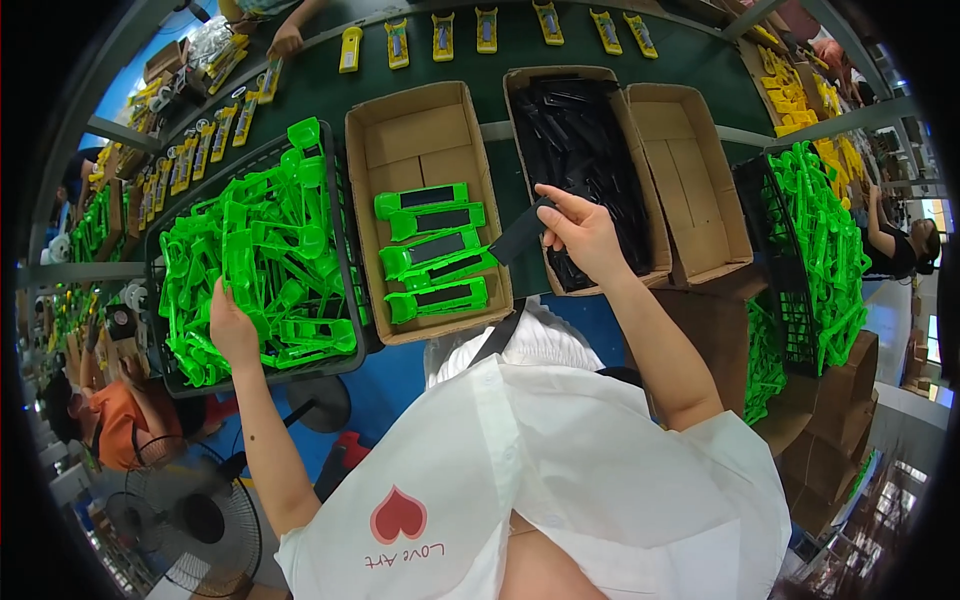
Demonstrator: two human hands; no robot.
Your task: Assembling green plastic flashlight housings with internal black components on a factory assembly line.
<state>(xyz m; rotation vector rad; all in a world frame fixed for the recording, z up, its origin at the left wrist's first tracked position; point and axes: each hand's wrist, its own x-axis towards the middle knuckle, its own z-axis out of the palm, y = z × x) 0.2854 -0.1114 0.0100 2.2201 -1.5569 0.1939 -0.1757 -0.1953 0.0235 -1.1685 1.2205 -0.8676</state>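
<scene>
My left hand (233,322) reaches into a black crate (357,290) heaped with green plastic housings, its fingers closed on one green plastic housing (240,262). Between the thumb and fingers of my right hand (585,235) is a flat black plastic strip (520,232), held above the gap between two cardboard boxes. In the left cardboard box (410,150) lie several green housings with black strips set in them (440,222). The right cardboard box (655,262) is full of loose black strips (585,140).
Another cardboard box (690,180) stands right of the black strips. A second crate of green housings (820,250) is at the far right. Yellow housings (487,32) line the green belt (460,70) at the back, near another person's hand (286,42). A fan (200,520) stands lower left.
</scene>
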